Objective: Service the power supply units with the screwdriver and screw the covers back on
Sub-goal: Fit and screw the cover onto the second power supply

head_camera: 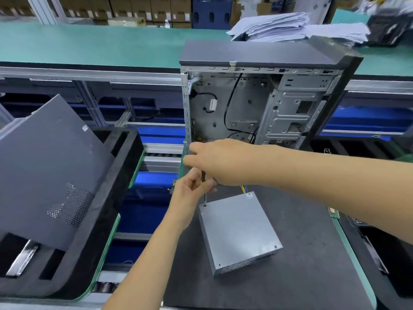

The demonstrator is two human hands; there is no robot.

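Grey sheet-metal power supply unit box [240, 231] lying flat on the dark worktop mat [301, 276], cover on, just in front of the open grey desktop computer case [257, 97] standing upright with its side panel off. Slim screwdriver with a steel shaft [205, 199] held upright, tip seated at the far-left corner hole of the lid. Left hand [190, 193] curled round the handle, pinching it from below. Right hand [214, 162] reaching across above, fingers bent toward the handle top; whether gripping or only steadying, cannot tell, since the handle sits mostly hidden beneath it.

Judged from this: cover screwing under way at one corner. Two more corner holes visible on the near edge of the lid, too small to tell whether filled. Probably left: remaining corners, then any further units. Loose grey perforated side panel [51, 166] leaning in the black foam tray [107, 198] at left.
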